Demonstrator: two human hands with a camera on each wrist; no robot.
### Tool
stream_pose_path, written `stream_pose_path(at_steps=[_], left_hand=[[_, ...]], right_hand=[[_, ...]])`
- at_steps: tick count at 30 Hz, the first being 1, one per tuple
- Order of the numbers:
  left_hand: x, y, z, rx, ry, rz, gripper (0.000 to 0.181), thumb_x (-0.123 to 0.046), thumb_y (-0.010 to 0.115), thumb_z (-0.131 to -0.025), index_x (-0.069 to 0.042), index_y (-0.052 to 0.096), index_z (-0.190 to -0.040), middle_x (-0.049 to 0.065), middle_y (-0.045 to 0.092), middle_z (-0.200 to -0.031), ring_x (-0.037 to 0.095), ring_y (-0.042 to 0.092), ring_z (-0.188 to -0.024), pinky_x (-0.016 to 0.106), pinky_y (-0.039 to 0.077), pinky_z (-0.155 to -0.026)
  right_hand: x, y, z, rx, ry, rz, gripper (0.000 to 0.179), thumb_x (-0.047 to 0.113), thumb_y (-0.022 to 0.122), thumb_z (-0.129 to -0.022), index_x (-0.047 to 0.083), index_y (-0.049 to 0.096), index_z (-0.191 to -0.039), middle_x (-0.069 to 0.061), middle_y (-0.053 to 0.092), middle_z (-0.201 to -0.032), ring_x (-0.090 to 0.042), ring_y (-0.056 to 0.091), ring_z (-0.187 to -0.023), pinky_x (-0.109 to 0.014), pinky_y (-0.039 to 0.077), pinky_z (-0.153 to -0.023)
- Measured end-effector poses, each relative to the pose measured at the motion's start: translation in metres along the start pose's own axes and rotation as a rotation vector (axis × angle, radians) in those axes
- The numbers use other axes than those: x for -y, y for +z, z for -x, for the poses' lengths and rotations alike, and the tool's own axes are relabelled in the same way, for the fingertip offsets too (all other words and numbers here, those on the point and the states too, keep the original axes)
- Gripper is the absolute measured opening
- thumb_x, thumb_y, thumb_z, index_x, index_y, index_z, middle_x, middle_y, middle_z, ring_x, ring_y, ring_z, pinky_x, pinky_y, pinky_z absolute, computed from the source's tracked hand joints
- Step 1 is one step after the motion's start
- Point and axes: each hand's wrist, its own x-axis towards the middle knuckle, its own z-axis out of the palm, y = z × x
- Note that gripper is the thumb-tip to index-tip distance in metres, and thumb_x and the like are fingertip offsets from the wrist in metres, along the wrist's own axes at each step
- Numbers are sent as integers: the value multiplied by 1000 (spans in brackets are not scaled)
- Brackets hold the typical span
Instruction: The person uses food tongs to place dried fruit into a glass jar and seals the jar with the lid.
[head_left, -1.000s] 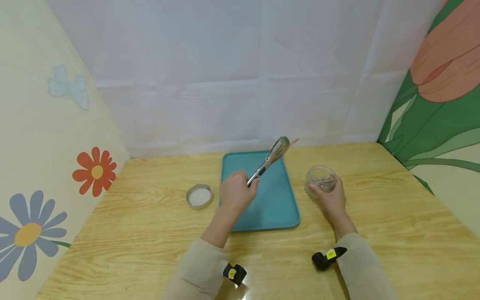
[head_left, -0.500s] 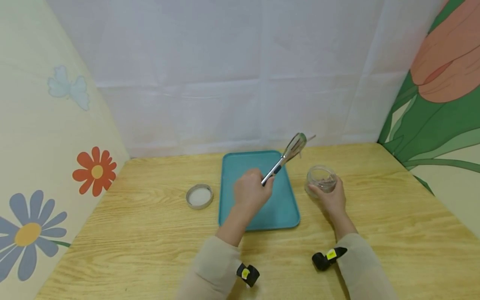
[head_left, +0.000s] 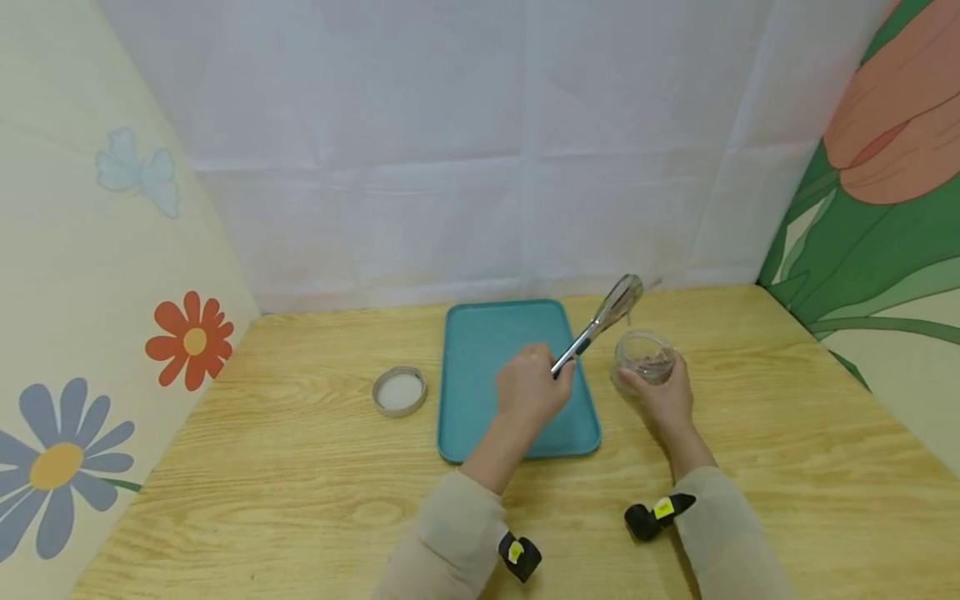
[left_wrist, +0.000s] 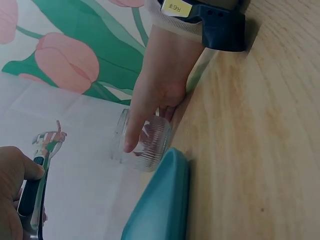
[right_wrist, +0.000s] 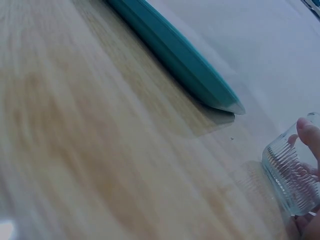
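Note:
My left hand (head_left: 534, 387) grips metal tongs (head_left: 592, 331) by the handle, above the right side of a teal tray (head_left: 480, 375). Their tips, pointing away and to the right, are pressed together on small thin reddish-brown pieces (left_wrist: 61, 134), whose kind I cannot tell. My right hand (head_left: 667, 398) holds a clear ribbed glass jar (head_left: 643, 354) that stands uncovered on the table, right of the tray. Similar brownish pieces (head_left: 656, 360) lie inside it. In the right wrist view, the thumb and fingers (right_wrist: 311, 137) curve round the jar's side.
Left of the tray, a round lid (head_left: 399, 392) lies on the wooden table (head_left: 300, 483). A white sheet (head_left: 450, 167) hangs behind the table, with flower-painted panels (head_left: 885, 292) on both sides.
My left hand has moved right with the tongs, bringing their tips from over the tray's far edge to beyond the jar. My right hand and the jar have stayed in place.

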Motion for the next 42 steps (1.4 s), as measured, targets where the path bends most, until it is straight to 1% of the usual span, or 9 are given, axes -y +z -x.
stream_pose_path(at_steps=[3, 6, 11, 16, 22, 29, 37, 42], left_hand=[[-2, 3, 2, -18, 18, -2, 32, -36, 63, -74, -14, 47, -57, -4, 40, -53, 15, 44, -44, 28, 33, -37], [-4, 7, 5, -7, 31, -12, 33, -36, 62, -75, -14, 46, -57, -3, 40, -54, 15, 45, -45, 28, 34, -37], [-7, 12, 9, 20, 33, -24, 33, -36, 62, -76, -14, 45, -59, -3, 41, -55, 14, 45, -46, 28, 35, -38], [-9, 18, 12, 57, 28, -46, 32, -38, 61, -77, -13, 48, -61, -2, 43, -57, 14, 46, -47, 28, 36, -39], [-9, 22, 14, 110, 8, -56, 31, -37, 60, -78, -12, 50, -64, -2, 44, -59, 14, 46, -48, 27, 36, -40], [-11, 27, 17, 153, -9, -85, 30, -38, 58, -79, -11, 53, -68, -1, 47, -61, 15, 49, -51, 29, 38, -42], [-11, 30, 18, 148, -10, -94, 30, -37, 60, -78, -10, 54, -69, 0, 46, -61, 16, 50, -53, 30, 39, -43], [-10, 30, 19, 141, 2, -78, 29, -36, 61, -77, -10, 54, -69, 0, 46, -61, 16, 50, -53, 30, 40, -44]], right_hand=[[0, 0, 0, -3, -7, -3, 92, 36, 73, -66, 3, 20, -134, -20, 30, -131, -33, 27, -119, -43, 19, -96], [0, 0, 0, -4, -12, -11, 91, 35, 73, -66, 2, 21, -133, -20, 31, -130, -32, 28, -119, -42, 20, -96], [1, 0, 1, 5, -8, -30, 91, 35, 73, -66, 3, 21, -133, -19, 31, -131, -32, 27, -119, -41, 20, -96], [3, 0, 2, 18, 1, -46, 93, 35, 73, -67, 3, 18, -134, -19, 29, -132, -32, 27, -120, -41, 19, -96], [4, 0, 1, 27, 8, -51, 94, 37, 72, -67, 4, 17, -135, -19, 28, -132, -32, 26, -120, -41, 19, -96], [4, 0, 3, 34, 6, -77, 93, 35, 73, -66, 4, 18, -135, -19, 30, -131, -32, 29, -118, -41, 21, -96], [2, 0, 3, 17, 0, -75, 91, 33, 73, -66, 3, 20, -133, -19, 32, -130, -32, 30, -118, -40, 21, -96], [3, 0, 4, 7, 0, -63, 91, 32, 74, -66, 3, 21, -133, -19, 32, -130, -32, 30, -117, -40, 21, -96]])
